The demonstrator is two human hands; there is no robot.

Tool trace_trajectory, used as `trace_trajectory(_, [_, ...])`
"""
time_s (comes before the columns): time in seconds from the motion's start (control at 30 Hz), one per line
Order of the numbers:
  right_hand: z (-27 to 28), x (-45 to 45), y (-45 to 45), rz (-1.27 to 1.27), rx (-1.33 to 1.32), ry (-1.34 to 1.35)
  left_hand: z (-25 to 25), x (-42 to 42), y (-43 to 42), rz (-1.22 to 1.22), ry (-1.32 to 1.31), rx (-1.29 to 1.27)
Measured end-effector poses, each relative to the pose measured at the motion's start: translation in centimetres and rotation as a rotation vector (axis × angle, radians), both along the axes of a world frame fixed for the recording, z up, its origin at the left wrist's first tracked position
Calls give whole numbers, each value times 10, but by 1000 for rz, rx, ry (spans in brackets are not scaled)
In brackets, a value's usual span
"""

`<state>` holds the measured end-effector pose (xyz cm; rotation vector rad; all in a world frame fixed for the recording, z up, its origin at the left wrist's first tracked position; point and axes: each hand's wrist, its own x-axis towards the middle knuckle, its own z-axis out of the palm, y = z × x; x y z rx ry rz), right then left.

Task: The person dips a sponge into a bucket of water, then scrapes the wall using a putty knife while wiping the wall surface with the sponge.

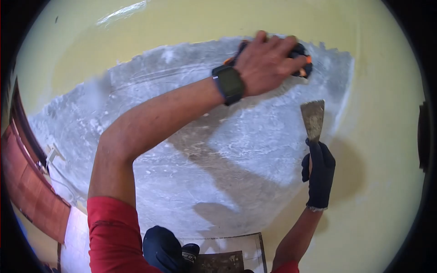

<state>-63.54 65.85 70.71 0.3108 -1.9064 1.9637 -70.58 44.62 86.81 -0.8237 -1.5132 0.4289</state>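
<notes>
My left hand (268, 63), bare and with a black watch (231, 84) at its wrist, grips a black and orange object (300, 52) against the upper part of the wall. Most of that object is hidden under my palm and fingers, so its exact kind does not show. A dark glove covers my right hand (321, 170), which holds a putty knife (313, 120) upright by its handle, the worn metal blade pointing up. Around both hands spreads a rough grey patch (255, 132) of stripped wall, bordered by yellow paint (373, 77) with a ragged upper edge.
At the left are a reddish-brown door (34, 182) and a white fitting (55, 154) with a cable on the wall. Below me, a dark cap or shoe-like shape (161, 248) and a dark mat (221, 262) lie by pale floor tiles (250, 248).
</notes>
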Motion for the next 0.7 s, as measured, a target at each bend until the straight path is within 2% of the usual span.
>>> trace_trajectory(0.07, [12,-6,13,-28,-16,-28,2,6,-19,-14,9,71])
trace_trajectory(0.1, [21,-12,20,-56,84,-2,4,8,-32,26,140,104])
trace_trajectory(0.2, [55,-37,47,-98,275,59,7,41,-74,38,180,278])
trace_trajectory(0.27, [85,-53,67,-69,403,87,-2,65,-107,154,245,443])
trace_trajectory(0.33, [96,-89,90,-204,756,866,-12,80,-146,149,285,623])
trace_trajectory(0.4, [120,-79,90,-176,675,465,-22,94,-171,185,342,774])
trace_trajectory(0.47, [136,-90,104,-263,781,341,-32,105,-185,211,350,857])
trace_trajectory(0.57, [156,-84,109,-226,724,286,-40,102,-191,159,387,903])
trace_trajectory(0.7, [163,-100,114,-259,939,457,-39,95,-184,162,374,938])
